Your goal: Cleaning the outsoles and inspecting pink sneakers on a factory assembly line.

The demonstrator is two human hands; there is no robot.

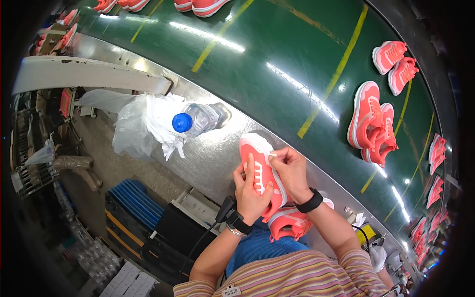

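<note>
A coral sneaker [256, 171] with a white sole and white lace loops is held over the metal ledge, toe pointing away from me. My left hand [251, 190] grips it across the upper, thumb and fingers spread over its sides. At the sole edge near the toe, my right hand [292, 173] pinches a small white piece [272, 154] whose kind I cannot make out. Below the held shoe, close to my lap, lies a second coral sneaker [289, 222], partly hidden by my right wrist and the first shoe.
A clear plastic bottle [200, 119] with a blue cap lies on the metal ledge [198, 163] beside white cloths [163, 119] and a plastic bag [131, 131]. Beyond runs a green conveyor belt [277, 74] with yellow lines, carrying pairs of coral sneakers [368, 116]. A white metal arm [94, 74] stands left.
</note>
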